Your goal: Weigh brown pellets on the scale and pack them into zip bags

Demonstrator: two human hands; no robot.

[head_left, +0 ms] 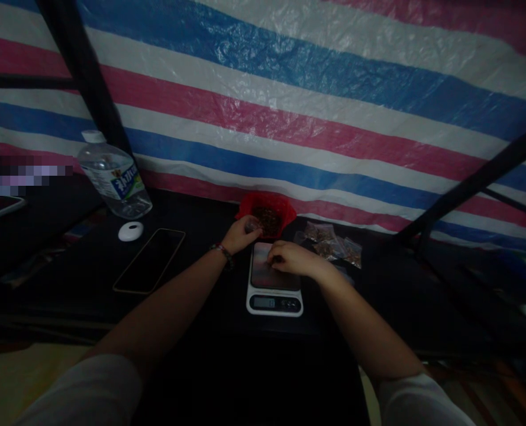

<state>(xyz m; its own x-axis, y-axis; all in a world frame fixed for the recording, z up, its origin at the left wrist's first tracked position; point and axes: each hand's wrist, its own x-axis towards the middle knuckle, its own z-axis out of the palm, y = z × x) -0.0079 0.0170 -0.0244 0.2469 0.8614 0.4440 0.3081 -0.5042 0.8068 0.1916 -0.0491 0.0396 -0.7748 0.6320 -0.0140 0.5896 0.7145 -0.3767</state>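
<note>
A small white digital scale [274,293] sits on the dark table in front of me. My right hand [289,258] rests curled on its platform, fingers pinched on something I cannot make out. Behind the scale stands a red bowl [267,207] of dark brown bits. At the bowl's left rim is my left hand [243,232], fingers closed on a small pale object; a beaded bracelet is on that wrist. Small clear filled bags [334,244] lie to the right of the bowl.
A phone [149,260] lies face up left of my arm, with a white round object [130,231] and a tilted water bottle [114,177] behind it. A striped tarp [316,100] hangs behind the table, crossed by dark poles [471,186].
</note>
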